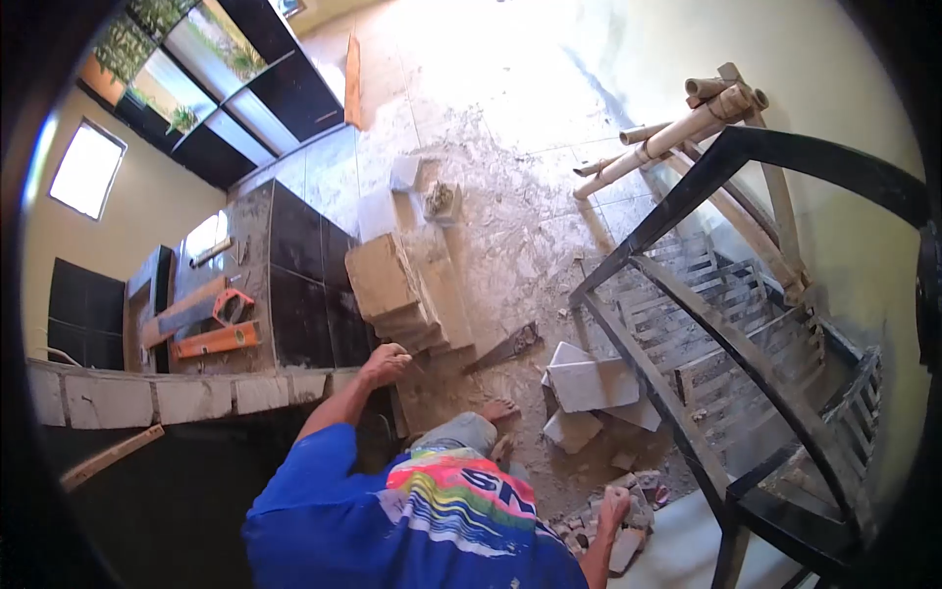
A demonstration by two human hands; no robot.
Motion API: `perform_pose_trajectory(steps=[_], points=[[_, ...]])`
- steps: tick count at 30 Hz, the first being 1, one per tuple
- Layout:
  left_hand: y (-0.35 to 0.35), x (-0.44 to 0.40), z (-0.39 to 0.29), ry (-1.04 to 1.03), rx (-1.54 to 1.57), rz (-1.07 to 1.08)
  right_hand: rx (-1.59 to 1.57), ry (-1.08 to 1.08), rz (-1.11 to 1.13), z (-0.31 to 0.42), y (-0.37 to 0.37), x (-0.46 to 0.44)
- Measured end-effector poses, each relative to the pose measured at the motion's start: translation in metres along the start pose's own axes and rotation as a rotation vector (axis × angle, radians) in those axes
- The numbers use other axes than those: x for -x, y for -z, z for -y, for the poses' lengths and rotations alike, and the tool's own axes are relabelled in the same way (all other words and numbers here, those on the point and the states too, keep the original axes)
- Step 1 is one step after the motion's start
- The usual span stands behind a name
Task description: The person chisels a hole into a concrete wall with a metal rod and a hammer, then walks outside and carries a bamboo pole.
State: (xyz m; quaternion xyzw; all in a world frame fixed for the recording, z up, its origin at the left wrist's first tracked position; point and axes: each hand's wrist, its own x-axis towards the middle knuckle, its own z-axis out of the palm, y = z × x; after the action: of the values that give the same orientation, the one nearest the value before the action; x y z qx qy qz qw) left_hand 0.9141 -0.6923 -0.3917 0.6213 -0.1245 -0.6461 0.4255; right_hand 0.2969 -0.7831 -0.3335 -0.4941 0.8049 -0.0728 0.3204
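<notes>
My left hand [386, 364] is raised beside the tiled counter's corner, its fingers curled closed. Anything in them is too small to make out. Just beyond it rises a stack of tan blocks [381, 277] on the dusty floor. My right hand [615, 506] is low on the right, closed, over a heap of broken rubble [643, 491]; its contents are hidden. Between the hands, a flat saw-like tool [506, 348] lies on the floor. Right of it, several whitish blocks [593, 384] are piled at angles.
On the dark-tiled counter [299, 265] are an orange-handled handsaw [186, 319] and an orange spirit level [217, 341]. To the right stand a black frame [677, 432] and a bamboo trestle [716, 113]. Pale blocks [377, 213] and dust lie farther along the floor.
</notes>
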Motion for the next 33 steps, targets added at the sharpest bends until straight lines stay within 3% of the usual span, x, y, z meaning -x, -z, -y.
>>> perform_pose_trajectory(steps=[1, 2, 5, 7, 11, 12, 14, 16, 17, 20, 21, 26, 28, 30, 33], points=[[-0.012, 0.024, -0.008, -0.043, -0.288, -0.236, 0.017, 0.015, 0.040, 0.005, -0.004, -0.005], [-0.019, 0.043, -0.017, 0.108, -0.175, -0.298, 0.027, 0.026, 0.042, -0.001, -0.016, -0.011], [-0.022, 0.072, -0.014, 0.192, -0.247, -0.405, 0.125, 0.188, 0.106, -0.012, -0.041, -0.006], [-0.019, 0.077, 0.016, 0.202, -0.112, -0.409, 0.260, 0.145, 0.342, 0.005, -0.037, 0.003], [-0.061, 0.110, -0.022, 0.218, -0.047, -0.515, 0.359, 0.146, 0.350, -0.047, -0.061, -0.013], [-0.065, 0.112, -0.024, 0.225, -0.044, -0.490, 0.630, 0.464, 0.453, -0.065, -0.061, -0.025], [-0.067, 0.110, -0.036, 0.221, -0.028, -0.462, 0.906, 0.793, 0.539, -0.095, -0.065, -0.059], [-0.071, 0.100, -0.054, 0.172, 0.052, -0.519, 0.707, 0.653, 0.587, -0.105, -0.065, -0.099], [-0.075, 0.096, -0.072, 0.151, 0.058, -0.541, 0.487, 0.067, 0.568, 0.022, -0.028, -0.062], [-0.062, 0.060, -0.104, 0.091, 0.078, -0.480, 0.459, 0.101, 0.380, 0.051, -0.050, -0.118], [-0.057, 0.044, -0.121, 0.075, 0.087, -0.466, 0.465, 0.271, 0.246, 0.083, -0.055, -0.126], [-0.011, -0.068, -0.218, -0.098, 0.121, -0.382, 0.428, 0.269, 0.234, 0.273, -0.110, -0.184], [0.008, -0.109, -0.269, -0.210, 0.174, -0.271, 0.406, 0.383, 0.360, 0.337, -0.138, -0.201], [0.017, -0.122, -0.348, -0.168, 0.083, -0.305, 0.428, 0.452, 0.418, 0.409, -0.163, -0.215], [0.044, -0.150, -0.431, -0.282, -0.006, -0.180, 0.279, 0.515, 0.393, 0.527, -0.177, -0.219]])
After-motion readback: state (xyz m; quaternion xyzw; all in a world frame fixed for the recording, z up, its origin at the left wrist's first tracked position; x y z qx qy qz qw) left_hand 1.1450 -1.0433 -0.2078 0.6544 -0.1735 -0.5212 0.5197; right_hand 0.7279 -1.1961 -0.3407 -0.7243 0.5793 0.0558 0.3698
